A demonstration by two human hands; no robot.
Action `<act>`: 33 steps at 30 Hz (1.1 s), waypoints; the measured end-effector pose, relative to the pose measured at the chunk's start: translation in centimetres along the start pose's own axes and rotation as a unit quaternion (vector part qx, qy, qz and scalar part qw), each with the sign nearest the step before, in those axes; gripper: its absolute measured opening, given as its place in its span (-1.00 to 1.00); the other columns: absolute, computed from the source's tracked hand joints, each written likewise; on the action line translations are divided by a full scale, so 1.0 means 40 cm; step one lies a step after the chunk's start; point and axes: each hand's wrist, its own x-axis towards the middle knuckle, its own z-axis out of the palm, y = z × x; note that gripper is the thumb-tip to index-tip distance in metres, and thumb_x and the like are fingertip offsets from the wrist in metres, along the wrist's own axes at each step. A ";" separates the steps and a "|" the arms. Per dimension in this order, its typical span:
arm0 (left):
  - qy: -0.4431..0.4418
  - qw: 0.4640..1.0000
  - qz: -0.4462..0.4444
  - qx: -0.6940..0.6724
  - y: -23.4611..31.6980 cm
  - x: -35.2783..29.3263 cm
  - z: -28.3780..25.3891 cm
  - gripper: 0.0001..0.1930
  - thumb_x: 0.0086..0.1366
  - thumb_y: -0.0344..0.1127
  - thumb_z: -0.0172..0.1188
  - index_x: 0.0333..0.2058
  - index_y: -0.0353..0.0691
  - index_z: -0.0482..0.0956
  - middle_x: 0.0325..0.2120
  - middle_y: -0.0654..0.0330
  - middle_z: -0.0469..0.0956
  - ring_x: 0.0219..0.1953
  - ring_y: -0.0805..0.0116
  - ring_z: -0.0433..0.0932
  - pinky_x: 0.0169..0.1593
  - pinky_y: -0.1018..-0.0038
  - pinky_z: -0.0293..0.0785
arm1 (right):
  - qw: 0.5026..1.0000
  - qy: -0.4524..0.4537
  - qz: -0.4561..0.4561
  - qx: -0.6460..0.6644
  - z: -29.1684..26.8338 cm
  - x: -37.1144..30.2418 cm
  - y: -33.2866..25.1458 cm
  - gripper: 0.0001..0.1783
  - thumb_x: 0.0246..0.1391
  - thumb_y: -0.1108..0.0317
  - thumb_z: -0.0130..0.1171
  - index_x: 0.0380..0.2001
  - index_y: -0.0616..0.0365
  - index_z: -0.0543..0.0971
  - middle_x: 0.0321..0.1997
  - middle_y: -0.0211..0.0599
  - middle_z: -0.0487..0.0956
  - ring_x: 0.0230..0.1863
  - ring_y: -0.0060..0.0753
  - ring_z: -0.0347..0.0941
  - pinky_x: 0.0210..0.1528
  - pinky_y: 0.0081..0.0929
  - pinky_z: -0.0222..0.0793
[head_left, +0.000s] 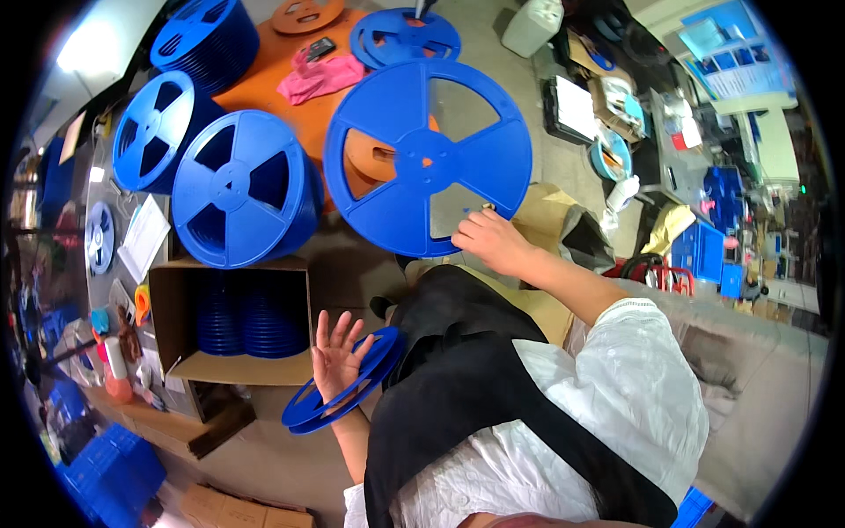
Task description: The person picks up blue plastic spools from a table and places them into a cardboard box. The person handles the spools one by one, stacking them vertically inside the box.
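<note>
A large blue plastic reel point(429, 161) with wide cutouts is in front of me, face up. My right hand point(495, 242) is at its near right rim, fingers curled and pressed together over the edge of a cutout. A small bit of something shows beside its thumb side, too small to name. My left hand point(336, 354) is raised to the lower left of that reel, palm up and fingers spread, gripping nothing. A second blue reel point(304, 414) with two flanges hangs tilted around my left wrist, which passes through its opening.
Stacks of blue reels point(231, 189) stand at the left. Below them, an open cardboard box point(238, 370) holds more reels. An orange tabletop point(295, 106) bears a pink cloth point(323, 79). At the right are a white jug point(533, 26) and a light-blue bucket point(610, 157).
</note>
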 end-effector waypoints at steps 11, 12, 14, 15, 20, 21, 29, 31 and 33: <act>-0.041 0.999 0.005 -0.001 0.035 -0.038 -0.037 -0.31 0.43 0.15 -0.14 0.39 -0.03 -0.02 0.29 -0.05 0.22 0.30 -0.01 0.26 0.26 -0.01 0.30 | 0.999 -0.011 -0.036 -0.017 -0.120 -0.020 -0.121 -0.88 -0.08 0.42 0.09 -0.41 0.03 0.42 -0.41 -0.42 0.33 -0.30 -0.35 0.30 -0.25 -0.41 0.21; -0.045 0.999 0.007 -0.003 0.036 -0.042 -0.044 -0.31 0.43 0.15 -0.13 0.39 -0.03 -0.01 0.29 -0.05 0.22 0.30 -0.01 0.26 0.26 -0.01 0.30 | 0.999 -0.007 -0.036 -0.018 -0.127 -0.020 -0.133 -0.89 -0.08 0.42 0.09 -0.41 0.02 0.42 -0.41 -0.42 0.33 -0.30 -0.35 0.30 -0.25 -0.41 0.21; -0.048 0.999 0.011 -0.005 0.039 -0.060 -0.055 -0.31 0.43 0.15 -0.13 0.39 -0.03 -0.01 0.29 -0.05 0.22 0.30 -0.01 0.26 0.26 -0.01 0.30 | 0.998 0.000 -0.048 -0.027 -0.138 -0.018 -0.159 -0.88 -0.11 0.42 0.09 -0.43 0.02 0.41 -0.42 -0.42 0.33 -0.29 -0.36 0.31 -0.24 -0.42 0.22; -0.048 0.999 0.013 -0.006 0.037 -0.066 -0.056 -0.31 0.43 0.15 -0.13 0.39 -0.03 -0.01 0.29 -0.05 0.22 0.29 -0.01 0.27 0.26 -0.01 0.29 | 0.998 0.003 -0.054 -0.033 -0.145 -0.018 -0.167 -0.88 -0.13 0.43 0.10 -0.44 0.01 0.40 -0.42 -0.41 0.33 -0.28 -0.36 0.31 -0.24 -0.42 0.23; -0.046 0.999 0.025 -0.008 0.026 -0.104 -0.068 -0.31 0.42 0.15 -0.11 0.39 -0.02 0.00 0.28 -0.05 0.23 0.28 -0.01 0.28 0.26 -0.03 0.30 | 0.997 0.014 -0.066 -0.043 -0.180 -0.011 -0.217 -0.89 -0.11 0.42 0.11 -0.43 0.03 0.43 -0.42 -0.43 0.33 -0.29 -0.39 0.31 -0.24 -0.46 0.21; -0.042 0.999 0.029 -0.007 0.025 -0.115 -0.071 -0.31 0.42 0.15 -0.10 0.39 -0.02 0.00 0.28 -0.04 0.23 0.28 -0.01 0.28 0.25 -0.04 0.30 | 0.996 0.015 -0.071 -0.046 -0.189 -0.007 -0.230 -0.89 -0.10 0.41 0.11 -0.43 0.03 0.43 -0.42 -0.43 0.33 -0.30 -0.40 0.30 -0.25 -0.47 0.20; -0.026 0.998 0.051 -0.014 0.014 -0.188 -0.119 -0.27 0.38 0.16 -0.03 0.39 -0.01 0.00 0.28 -0.03 0.24 0.28 -0.02 0.28 0.26 -0.08 0.28 | 0.993 -0.024 -0.099 -0.058 -0.206 -0.002 -0.297 -0.90 -0.11 0.41 0.12 -0.47 0.02 0.41 -0.42 -0.44 0.33 -0.27 -0.43 0.30 -0.23 -0.47 0.20; -0.029 0.998 0.056 -0.022 0.006 -0.197 -0.127 -0.27 0.38 0.15 -0.03 0.39 -0.01 -0.01 0.28 -0.03 0.23 0.28 -0.03 0.27 0.26 -0.09 0.27 | 0.993 -0.038 -0.104 -0.052 -0.205 -0.006 -0.304 -0.90 -0.10 0.40 0.12 -0.45 0.03 0.42 -0.42 -0.43 0.34 -0.26 -0.42 0.31 -0.23 -0.46 0.20; -0.021 0.998 0.059 -0.019 -0.003 -0.208 -0.139 -0.27 0.38 0.16 -0.04 0.39 -0.01 -0.02 0.29 -0.04 0.22 0.28 -0.03 0.26 0.27 -0.09 0.26 | 0.991 -0.060 -0.111 -0.043 -0.207 -0.002 -0.309 -0.89 -0.06 0.38 0.13 -0.39 0.05 0.46 -0.41 -0.41 0.35 -0.24 -0.39 0.32 -0.23 -0.44 0.20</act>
